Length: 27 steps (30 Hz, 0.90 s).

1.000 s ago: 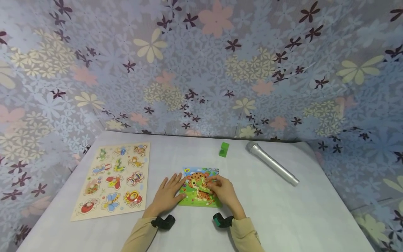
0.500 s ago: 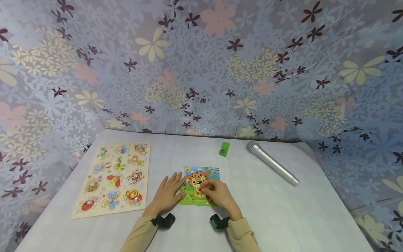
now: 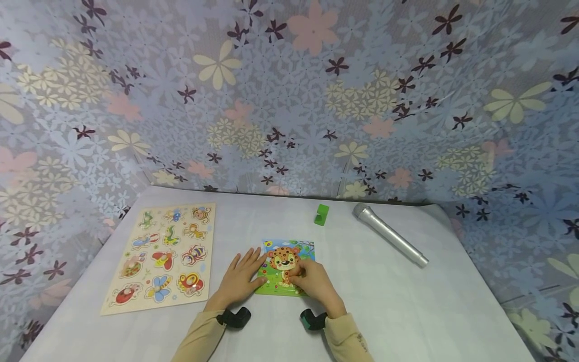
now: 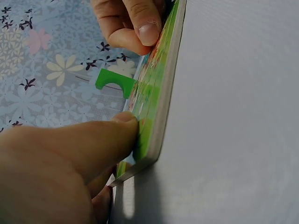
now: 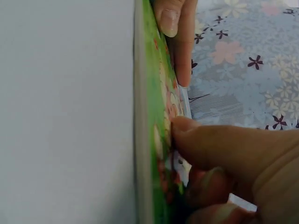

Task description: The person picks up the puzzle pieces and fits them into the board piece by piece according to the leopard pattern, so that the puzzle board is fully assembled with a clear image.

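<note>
A leopard jigsaw puzzle (image 3: 277,287) with a green and blue background lies near the middle of the table. My left hand (image 3: 241,277) rests spread at its left side, fingers extended; the thumb (image 4: 122,119) presses the puzzle's face in the left wrist view. Over the puzzle's lower right, my right hand (image 3: 316,285) has its fingers bent, thumb and fingertips down at the surface on a puzzle piece by the leopard's body. That piece's outline is mostly covered by the fingers. In the right wrist view, the right thumb (image 5: 187,130) touches the printed face.
A wooden insect peg board (image 3: 158,256) lies at the left. Behind the puzzle is a green notched block (image 3: 322,214). A silver microphone (image 3: 390,234) lies at the back right. Flowered cloth (image 3: 289,100) hangs along the table's far edge.
My right hand has lowered the puzzle piece from above the leopard into its lower body and shifted slightly toward me. The leopard's face is now uncovered. My left hand stays in place.
</note>
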Motion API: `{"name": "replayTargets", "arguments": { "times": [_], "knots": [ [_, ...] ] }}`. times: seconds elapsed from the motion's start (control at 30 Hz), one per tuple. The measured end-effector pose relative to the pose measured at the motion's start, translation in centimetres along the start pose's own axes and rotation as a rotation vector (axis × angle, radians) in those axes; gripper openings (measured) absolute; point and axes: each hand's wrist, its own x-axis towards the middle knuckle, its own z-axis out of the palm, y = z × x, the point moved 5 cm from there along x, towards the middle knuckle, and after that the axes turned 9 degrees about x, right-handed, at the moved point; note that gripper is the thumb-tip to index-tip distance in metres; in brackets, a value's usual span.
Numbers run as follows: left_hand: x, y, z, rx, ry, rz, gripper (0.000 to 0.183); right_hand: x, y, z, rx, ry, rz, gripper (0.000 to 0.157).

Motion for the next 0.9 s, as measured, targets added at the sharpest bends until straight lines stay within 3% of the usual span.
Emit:
{"name": "replayTargets", "arguments": {
  "times": [0.17, 0.27, 0.43, 0.53, 0.7, 0.8, 0.9],
  "knots": [
    [0.1, 0.0, -0.1, -0.006, 0.001, -0.009, 0.059, 0.0, -0.2, 0.2, -0.098, 0.059, 0.030, 0.012],
    [0.2, -0.1, -0.2, 0.005, -0.005, -0.008, 0.060, 0.0, -0.1, -0.1, -0.160, 0.115, 0.092, 0.016],
    [0.6, -0.3, -0.2, 0.006, -0.012, -0.006, 0.061, 0.3, 0.5, -0.8, -0.183, 0.155, 0.157, 0.023],
    [0.7, -0.3, -0.1, 0.005, -0.018, -0.004, 0.064, 0.5, 0.9, -1.0, -0.154, 0.129, 0.125, 0.022],
    [0.7, -0.1, 0.1, 0.007, -0.031, -0.006, 0.066, 0.2, 1.7, -1.9, -0.003, 0.015, 0.074, 0.017],
    [0.4, 0.0, 0.1, 0.012, -0.052, 0.004, 0.066, -0.5, 2.1, -2.7, 0.085, -0.081, 0.069, 0.018],
    [0.0, 0.2, -0.5, 0.023, -0.089, 0.027, 0.066, -1.1, 2.5, -4.1, 0.095, -0.118, 0.097, 0.019]
  ]
}}
